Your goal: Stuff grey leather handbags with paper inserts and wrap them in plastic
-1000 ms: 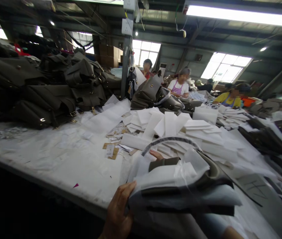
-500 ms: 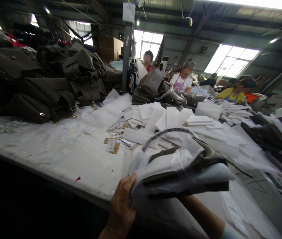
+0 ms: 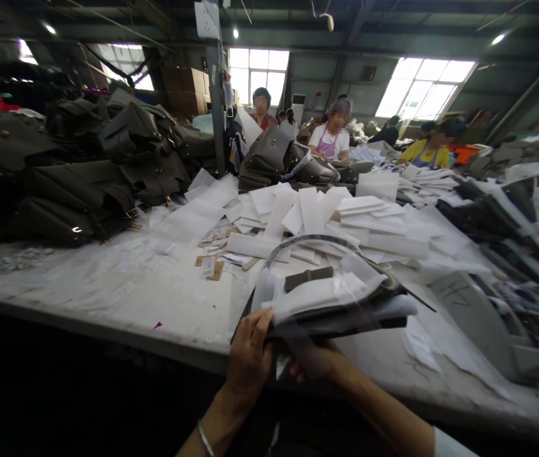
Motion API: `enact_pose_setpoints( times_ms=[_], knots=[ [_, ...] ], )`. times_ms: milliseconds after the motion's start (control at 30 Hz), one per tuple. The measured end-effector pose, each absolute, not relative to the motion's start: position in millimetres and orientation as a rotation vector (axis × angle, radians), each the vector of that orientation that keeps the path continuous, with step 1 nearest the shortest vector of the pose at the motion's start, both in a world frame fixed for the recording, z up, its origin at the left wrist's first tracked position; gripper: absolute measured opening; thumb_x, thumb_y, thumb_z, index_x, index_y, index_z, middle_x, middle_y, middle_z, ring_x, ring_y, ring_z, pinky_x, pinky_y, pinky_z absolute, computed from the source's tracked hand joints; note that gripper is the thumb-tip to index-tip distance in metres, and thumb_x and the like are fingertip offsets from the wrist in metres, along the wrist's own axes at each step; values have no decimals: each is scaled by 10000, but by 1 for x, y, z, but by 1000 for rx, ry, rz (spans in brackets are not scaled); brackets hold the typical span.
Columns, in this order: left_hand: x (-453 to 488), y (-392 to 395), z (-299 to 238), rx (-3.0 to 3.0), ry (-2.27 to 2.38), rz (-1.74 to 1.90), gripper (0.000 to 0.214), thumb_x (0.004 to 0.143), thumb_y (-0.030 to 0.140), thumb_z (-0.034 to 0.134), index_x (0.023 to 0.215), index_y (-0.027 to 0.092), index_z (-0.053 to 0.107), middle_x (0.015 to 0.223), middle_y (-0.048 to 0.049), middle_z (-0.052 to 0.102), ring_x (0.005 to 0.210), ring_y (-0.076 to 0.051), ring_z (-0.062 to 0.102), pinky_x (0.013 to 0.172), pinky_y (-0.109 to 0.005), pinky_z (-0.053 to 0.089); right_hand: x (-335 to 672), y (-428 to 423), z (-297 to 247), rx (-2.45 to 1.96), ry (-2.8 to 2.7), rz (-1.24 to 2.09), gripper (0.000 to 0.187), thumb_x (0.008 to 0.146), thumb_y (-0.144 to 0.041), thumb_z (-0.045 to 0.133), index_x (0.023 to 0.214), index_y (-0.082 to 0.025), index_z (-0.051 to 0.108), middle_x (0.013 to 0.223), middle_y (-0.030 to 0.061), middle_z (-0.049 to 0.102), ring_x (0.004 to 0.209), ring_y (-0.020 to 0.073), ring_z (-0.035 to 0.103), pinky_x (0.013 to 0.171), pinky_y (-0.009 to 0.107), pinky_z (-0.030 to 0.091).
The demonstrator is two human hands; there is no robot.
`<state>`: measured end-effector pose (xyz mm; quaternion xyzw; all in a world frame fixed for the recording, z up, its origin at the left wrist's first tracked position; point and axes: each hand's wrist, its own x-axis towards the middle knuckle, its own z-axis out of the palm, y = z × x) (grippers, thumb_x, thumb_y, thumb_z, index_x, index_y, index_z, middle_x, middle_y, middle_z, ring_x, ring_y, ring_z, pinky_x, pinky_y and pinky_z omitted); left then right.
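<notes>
A dark handbag, padded with white foam sheets, lies tilted at the table's near edge. Its curved handle is wrapped in a clear covering and arches above it. My left hand is closed on the bag's near left side, thumb hidden. Below the bag's near side, my right hand is partly blurred, its fingers curled at a translucent strip that crosses the bag. The bag's underside is hidden.
Dark bags are heaped at the left. Loose white sheets cover the middle of the table, beside cardboard tags. A grey panel lies right. A post rises behind; co-workers sit beyond.
My right hand has come into sight below the bag, having been hidden behind it. The bag and my left hand have shifted slightly, and the view has turned a little.
</notes>
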<state>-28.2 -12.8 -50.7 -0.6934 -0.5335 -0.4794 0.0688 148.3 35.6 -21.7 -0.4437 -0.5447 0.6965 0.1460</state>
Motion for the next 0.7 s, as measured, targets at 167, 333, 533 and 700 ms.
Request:
enact_pose_setpoints(
  times_ms=[167,333,533,700],
  knots=[
    [-19,-5,-52,-2139,-1567,-1354,598,821,-20,445,1379,195,438,1189,-103,597,1107,-218,574,937,-383,538,130,-8,-33,-1438,-1432,2039,255,728,-406,666,652,-178,581,519,7,608,422,147,560,397,239,423],
    [-10,2,-54,-2194,-1389,-1138,459,891,27,481,1320,187,521,1168,-106,615,1114,-228,578,944,-390,531,132,-51,-39,-1511,-1735,2025,101,634,-245,667,582,-181,608,533,-27,603,443,105,539,407,183,375],
    [-12,1,-50,-2228,-1344,-1094,429,916,46,472,1321,172,536,1183,-115,620,1143,-226,574,961,-381,523,203,-13,48,-1431,-2076,1964,107,692,-298,699,732,-212,749,613,-14,673,458,107,552,390,178,341],
    [-13,3,-51,-2231,-1299,-1118,427,929,51,443,1328,168,538,1181,-125,625,1147,-223,576,956,-386,529,216,85,91,-1378,-1944,1255,275,772,-440,654,759,-170,707,693,33,693,556,147,628,490,211,459]
  ],
)
